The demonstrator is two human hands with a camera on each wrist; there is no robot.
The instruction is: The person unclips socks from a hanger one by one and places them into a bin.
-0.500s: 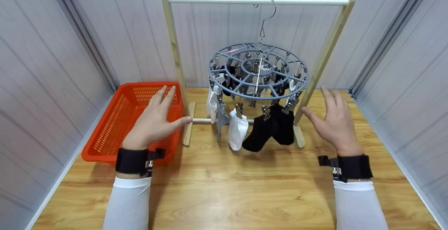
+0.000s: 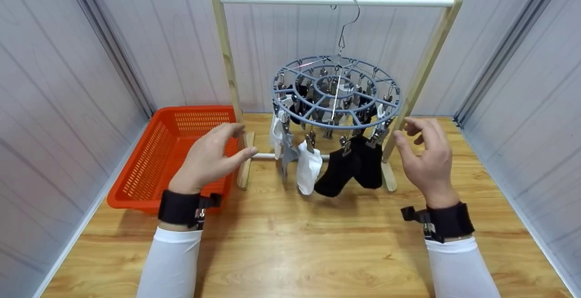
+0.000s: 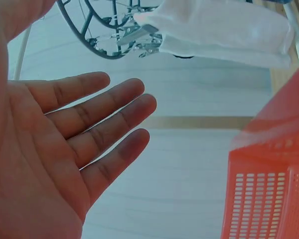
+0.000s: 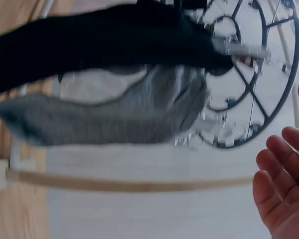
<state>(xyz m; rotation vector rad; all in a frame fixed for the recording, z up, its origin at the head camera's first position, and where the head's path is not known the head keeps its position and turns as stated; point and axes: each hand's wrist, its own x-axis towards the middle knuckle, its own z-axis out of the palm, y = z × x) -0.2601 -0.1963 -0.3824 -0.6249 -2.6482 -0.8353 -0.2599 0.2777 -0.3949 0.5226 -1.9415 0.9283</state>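
Note:
A round blue-grey clip hanger (image 2: 305,117) hangs by its metal hook from the rack's white bar, with socks clipped around it. At its front are a white sock (image 2: 308,168) and black socks (image 2: 335,173); a grey sock (image 2: 288,150) hangs at the left. My left hand (image 2: 209,157) hovers over the right side of the orange basket, holding nothing, its fingers (image 3: 117,119) loosely bent. On the other side, my right hand (image 2: 429,162) is raised beside the rack's right post, fingers slightly curled and nothing in it. Neither hand touches the hanger or the socks.
An orange plastic basket (image 2: 129,171) stands on the left of the wooden table (image 2: 308,252). The rack's wooden left post (image 2: 230,66) and right post (image 2: 429,66) flank the hanger. Pale panel walls (image 2: 399,30) enclose the table at the back and sides.
Both hands have moved slightly inward toward the hanger. Their fingers, straight and spread before, are now more bent. The hanger and socks look the same.

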